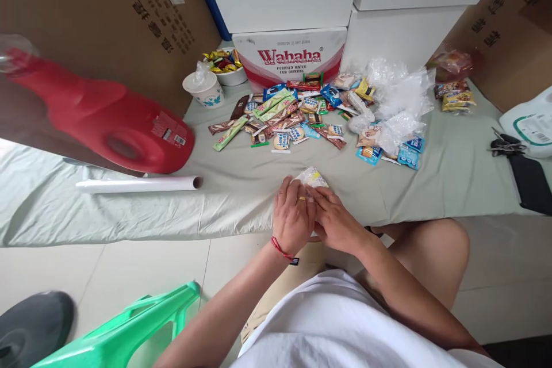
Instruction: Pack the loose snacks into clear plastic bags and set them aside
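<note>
At the front edge of the cloth-covered table, both of my hands are on a small clear plastic bag (314,177) with white and yellow packets showing through. My left hand (294,210), with a ring and a red bracelet, presses over the bag's left side with its fingers together. My right hand (337,219) grips the right side, its fingertips meeting the left ones. Most of the bag is hidden under the fingers. Beyond it lies a spread of wrapped snacks (282,121). Several crumpled clear plastic bags (399,95) sit right of them, partly over more packets.
A red jug (116,121) and a white roll (138,184) lie left. Behind are a paper cup (204,92), a bowl of sweets (230,76) and a Wahaha carton (288,57). Keys (506,145), a phone (530,181) and a white bottle (532,121) are right. A green stool (125,328) stands below.
</note>
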`<action>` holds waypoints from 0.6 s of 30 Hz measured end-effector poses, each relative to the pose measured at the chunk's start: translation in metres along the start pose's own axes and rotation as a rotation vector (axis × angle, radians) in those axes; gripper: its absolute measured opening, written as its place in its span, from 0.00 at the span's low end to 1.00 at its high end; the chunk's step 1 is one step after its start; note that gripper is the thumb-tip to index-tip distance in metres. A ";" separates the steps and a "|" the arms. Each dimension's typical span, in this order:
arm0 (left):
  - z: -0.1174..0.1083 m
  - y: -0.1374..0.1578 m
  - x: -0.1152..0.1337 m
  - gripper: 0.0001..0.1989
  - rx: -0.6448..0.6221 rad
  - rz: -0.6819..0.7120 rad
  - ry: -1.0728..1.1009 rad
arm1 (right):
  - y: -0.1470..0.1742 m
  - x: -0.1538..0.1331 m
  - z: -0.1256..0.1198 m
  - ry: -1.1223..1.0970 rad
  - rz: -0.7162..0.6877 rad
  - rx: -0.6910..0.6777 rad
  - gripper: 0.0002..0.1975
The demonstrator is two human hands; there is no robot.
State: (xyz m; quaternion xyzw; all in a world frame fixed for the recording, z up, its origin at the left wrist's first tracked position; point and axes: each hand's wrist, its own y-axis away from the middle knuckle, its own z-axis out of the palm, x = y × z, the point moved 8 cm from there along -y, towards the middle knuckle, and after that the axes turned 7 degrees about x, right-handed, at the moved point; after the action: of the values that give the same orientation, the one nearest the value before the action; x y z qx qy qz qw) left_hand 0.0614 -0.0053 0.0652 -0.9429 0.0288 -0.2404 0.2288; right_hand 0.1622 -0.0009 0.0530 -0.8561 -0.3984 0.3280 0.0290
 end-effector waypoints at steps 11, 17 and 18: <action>0.023 0.011 -0.006 0.32 -0.145 0.278 -0.077 | 0.012 0.007 -0.006 -0.264 -0.048 -0.046 0.36; 0.027 0.011 -0.010 0.36 -0.200 0.332 -0.181 | 0.036 0.025 -0.054 -0.713 0.051 0.070 0.14; 0.029 0.010 -0.009 0.36 -0.196 0.311 -0.211 | 0.044 0.032 -0.061 -0.781 0.093 0.092 0.14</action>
State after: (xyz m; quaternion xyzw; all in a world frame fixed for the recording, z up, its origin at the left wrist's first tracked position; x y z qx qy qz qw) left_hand 0.0674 -0.0002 0.0337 -0.9648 0.1732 -0.0979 0.1722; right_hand 0.2420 0.0042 0.0702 -0.6818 -0.3252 0.6474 -0.1014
